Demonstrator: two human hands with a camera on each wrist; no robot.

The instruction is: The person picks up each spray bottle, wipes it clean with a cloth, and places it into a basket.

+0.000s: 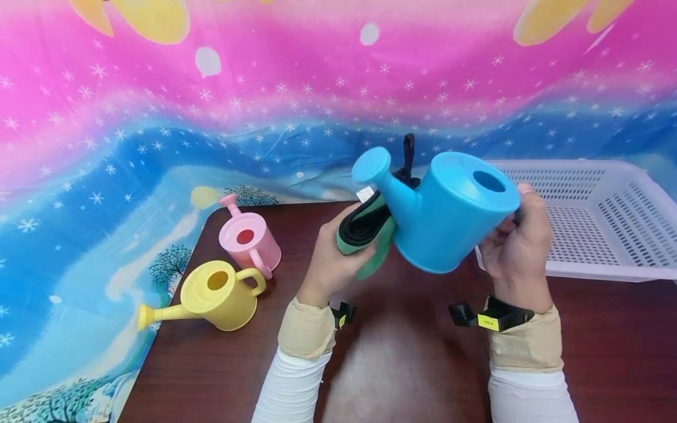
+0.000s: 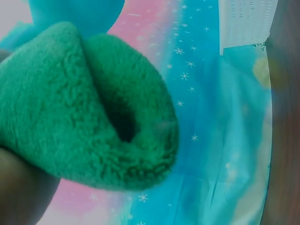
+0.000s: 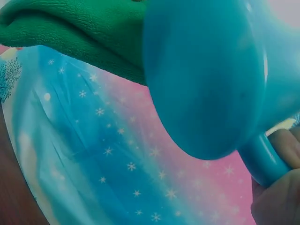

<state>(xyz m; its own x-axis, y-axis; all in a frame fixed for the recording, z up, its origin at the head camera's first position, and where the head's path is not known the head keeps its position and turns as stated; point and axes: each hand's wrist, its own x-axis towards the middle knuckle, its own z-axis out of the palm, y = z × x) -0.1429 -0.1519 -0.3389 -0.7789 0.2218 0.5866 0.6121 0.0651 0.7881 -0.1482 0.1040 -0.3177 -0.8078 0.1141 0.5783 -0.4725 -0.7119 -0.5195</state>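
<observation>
In the head view my right hand [image 1: 523,247] holds a blue watering can [image 1: 449,229] in the air, tilted, spout toward the left. The right wrist view shows its fingers [image 3: 281,197] curled round the can's handle [image 3: 262,159]. My left hand [image 1: 325,258] grips a folded green plush cloth [image 1: 378,258] with a black inner side, a black loop and a white tag. The cloth is close by the can's spout and side; I cannot tell whether they touch. The green fold [image 2: 51,103] fills much of the left wrist view.
A pink watering can [image 1: 264,247] and a yellow watering can [image 1: 235,305] stand at the left of the dark wooden table [image 1: 412,364]. Behind my right hand is a white perforated plastic basket [image 1: 608,267]. A snowflake-patterned cloth [image 1: 317,88] covers the background.
</observation>
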